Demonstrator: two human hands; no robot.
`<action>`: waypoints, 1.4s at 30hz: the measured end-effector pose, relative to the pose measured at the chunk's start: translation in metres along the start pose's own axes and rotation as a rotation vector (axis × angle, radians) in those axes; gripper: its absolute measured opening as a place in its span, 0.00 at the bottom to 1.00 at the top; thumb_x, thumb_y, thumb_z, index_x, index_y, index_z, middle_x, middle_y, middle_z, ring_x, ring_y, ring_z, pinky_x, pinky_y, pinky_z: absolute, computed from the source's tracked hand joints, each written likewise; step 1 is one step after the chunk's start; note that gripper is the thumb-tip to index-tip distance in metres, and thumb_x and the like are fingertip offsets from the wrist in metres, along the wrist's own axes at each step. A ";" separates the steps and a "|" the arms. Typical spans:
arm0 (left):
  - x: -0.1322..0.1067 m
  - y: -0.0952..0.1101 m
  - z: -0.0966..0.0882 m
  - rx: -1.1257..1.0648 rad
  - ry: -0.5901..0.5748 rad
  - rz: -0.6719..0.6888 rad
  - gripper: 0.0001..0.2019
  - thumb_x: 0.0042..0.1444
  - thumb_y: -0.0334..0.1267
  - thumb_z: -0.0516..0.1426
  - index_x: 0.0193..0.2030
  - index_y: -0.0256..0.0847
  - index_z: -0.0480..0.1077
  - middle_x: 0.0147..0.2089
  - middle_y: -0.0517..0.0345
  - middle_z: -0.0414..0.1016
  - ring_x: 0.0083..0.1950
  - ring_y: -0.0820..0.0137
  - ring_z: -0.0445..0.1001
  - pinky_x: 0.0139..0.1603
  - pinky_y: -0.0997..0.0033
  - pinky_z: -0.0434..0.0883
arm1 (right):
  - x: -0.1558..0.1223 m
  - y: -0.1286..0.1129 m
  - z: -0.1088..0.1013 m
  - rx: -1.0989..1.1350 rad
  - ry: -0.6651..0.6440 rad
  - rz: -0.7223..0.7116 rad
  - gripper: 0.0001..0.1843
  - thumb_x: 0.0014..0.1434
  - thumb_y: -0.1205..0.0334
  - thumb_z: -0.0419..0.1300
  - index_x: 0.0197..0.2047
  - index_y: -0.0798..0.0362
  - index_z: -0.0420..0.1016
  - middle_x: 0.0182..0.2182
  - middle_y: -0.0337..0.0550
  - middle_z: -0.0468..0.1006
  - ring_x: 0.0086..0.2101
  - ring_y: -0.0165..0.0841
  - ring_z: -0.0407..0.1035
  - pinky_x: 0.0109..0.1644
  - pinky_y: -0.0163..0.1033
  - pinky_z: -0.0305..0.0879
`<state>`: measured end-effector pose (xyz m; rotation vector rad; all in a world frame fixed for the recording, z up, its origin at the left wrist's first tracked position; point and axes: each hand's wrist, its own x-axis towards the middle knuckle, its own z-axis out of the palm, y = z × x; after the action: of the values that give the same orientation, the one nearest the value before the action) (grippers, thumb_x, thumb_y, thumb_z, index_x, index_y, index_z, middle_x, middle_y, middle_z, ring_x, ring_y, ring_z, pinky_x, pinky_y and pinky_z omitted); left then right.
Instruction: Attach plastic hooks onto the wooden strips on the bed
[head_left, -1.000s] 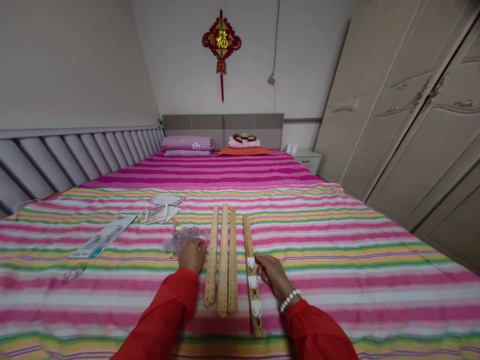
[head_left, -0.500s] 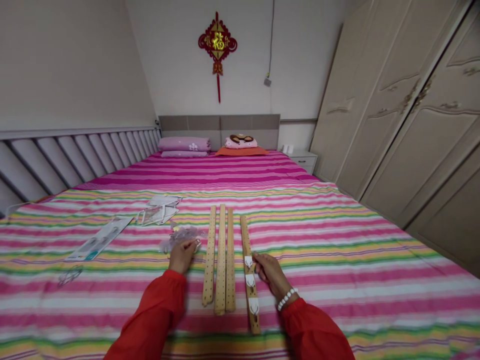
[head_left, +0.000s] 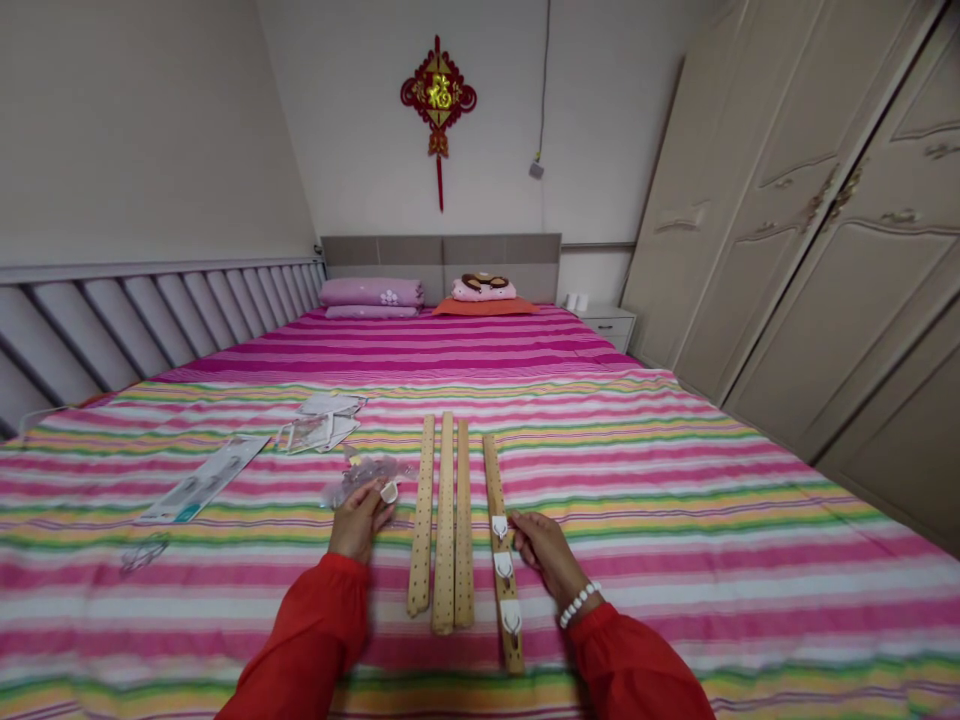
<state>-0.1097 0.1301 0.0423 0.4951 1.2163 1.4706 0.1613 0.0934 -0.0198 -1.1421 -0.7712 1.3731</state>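
Note:
My left hand [head_left: 358,520] pinches a small white wall hook [head_left: 389,491] between thumb and fingertips, just over a crumpled clear plastic bag [head_left: 365,478]. To the right lies a wooden strip [head_left: 493,478] with small holes, and three white hooks sit in a row along it. The fingers of my right hand [head_left: 547,552] are closed at the right edge of the farthest of these hooks [head_left: 500,527]. Between my hands three more perforated wooden strips [head_left: 443,540] rest side by side, lengthwise on the bed.
A striped sheet [head_left: 675,580] covers the bed. At left lie a clear hook package [head_left: 204,480], some thin loops [head_left: 145,551] and several white packets [head_left: 322,420]. Folded bedding [head_left: 371,292] is by the headboard. A rail [head_left: 150,300] runs along the left, a wardrobe [head_left: 795,280] along the right.
My left hand has turned the hook, so its white face shows more clearly. My right hand stays at the strip's hook. The whole view has shifted slightly.

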 end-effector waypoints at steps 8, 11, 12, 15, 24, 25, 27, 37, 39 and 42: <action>-0.001 0.001 0.001 -0.010 -0.002 -0.045 0.05 0.55 0.25 0.53 0.35 0.36 0.69 0.28 0.56 0.76 0.25 0.77 0.76 0.21 0.85 0.68 | -0.001 -0.002 0.002 -0.020 0.002 0.000 0.19 0.42 0.49 0.65 0.18 0.54 0.64 0.09 0.32 0.67 0.08 0.18 0.47 0.13 0.29 0.35; -0.001 0.000 0.000 -0.031 -0.028 -0.037 0.05 0.56 0.26 0.52 0.35 0.36 0.69 0.29 0.57 0.77 0.24 0.79 0.74 0.19 0.86 0.66 | -0.001 -0.001 0.001 -0.022 -0.005 -0.004 0.18 0.41 0.50 0.65 0.18 0.54 0.64 0.09 0.32 0.67 0.08 0.18 0.47 0.13 0.29 0.35; -0.002 0.000 0.000 -0.036 -0.041 -0.034 0.05 0.56 0.26 0.52 0.35 0.36 0.68 0.31 0.57 0.77 0.24 0.79 0.74 0.19 0.86 0.66 | 0.000 0.000 0.000 -0.023 -0.007 0.001 0.18 0.41 0.51 0.65 0.18 0.54 0.64 0.09 0.32 0.66 0.08 0.18 0.47 0.13 0.29 0.35; -0.007 0.001 0.002 -0.012 -0.065 -0.038 0.04 0.55 0.27 0.54 0.34 0.37 0.68 0.33 0.56 0.78 0.26 0.77 0.76 0.23 0.83 0.70 | 0.001 -0.004 -0.002 -0.044 -0.013 0.030 0.15 0.41 0.53 0.64 0.18 0.54 0.66 0.09 0.32 0.66 0.08 0.19 0.46 0.13 0.29 0.34; -0.017 -0.004 0.012 0.127 -0.177 -0.031 0.11 0.43 0.38 0.66 0.31 0.36 0.71 0.25 0.61 0.74 0.25 0.77 0.72 0.28 0.78 0.72 | 0.002 -0.043 0.069 -0.316 -0.165 -0.217 0.12 0.34 0.60 0.70 0.24 0.54 0.76 0.17 0.34 0.71 0.20 0.27 0.64 0.24 0.33 0.60; -0.017 -0.005 0.013 0.151 -0.198 -0.018 0.14 0.40 0.40 0.67 0.31 0.36 0.71 0.25 0.61 0.73 0.26 0.77 0.72 0.28 0.77 0.72 | 0.004 -0.043 0.081 -0.345 -0.196 -0.250 0.14 0.32 0.61 0.72 0.26 0.54 0.77 0.20 0.35 0.73 0.23 0.29 0.65 0.26 0.33 0.62; -0.016 -0.007 0.013 0.194 -0.235 0.014 0.17 0.36 0.44 0.68 0.31 0.36 0.72 0.25 0.62 0.73 0.26 0.77 0.72 0.28 0.78 0.71 | 0.007 -0.042 0.103 -0.367 -0.218 -0.288 0.20 0.27 0.61 0.74 0.28 0.53 0.78 0.24 0.37 0.75 0.26 0.30 0.67 0.30 0.34 0.63; -0.017 -0.005 0.002 0.241 -0.262 0.041 0.22 0.33 0.48 0.69 0.33 0.37 0.74 0.27 0.60 0.75 0.27 0.77 0.72 0.27 0.80 0.68 | 0.026 -0.015 0.150 -0.316 -0.372 -0.233 0.15 0.31 0.59 0.73 0.23 0.53 0.75 0.18 0.33 0.71 0.21 0.27 0.63 0.25 0.32 0.60; -0.017 -0.005 0.000 0.192 -0.292 0.014 0.21 0.34 0.46 0.69 0.36 0.38 0.75 0.32 0.56 0.78 0.30 0.75 0.73 0.30 0.79 0.69 | 0.026 -0.016 0.150 -0.322 -0.366 -0.255 0.14 0.31 0.60 0.72 0.23 0.53 0.75 0.18 0.32 0.70 0.20 0.26 0.62 0.24 0.31 0.58; -0.013 -0.008 -0.004 0.130 -0.314 0.004 0.22 0.32 0.42 0.70 0.38 0.38 0.75 0.37 0.52 0.79 0.32 0.75 0.74 0.33 0.78 0.69 | 0.025 -0.019 0.148 -0.344 -0.329 -0.303 0.15 0.31 0.61 0.72 0.25 0.53 0.76 0.18 0.31 0.69 0.21 0.26 0.62 0.24 0.31 0.58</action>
<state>-0.1057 0.1160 0.0377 0.7851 1.0627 1.2652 0.0323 0.1450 0.0391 -1.0138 -1.4013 1.2115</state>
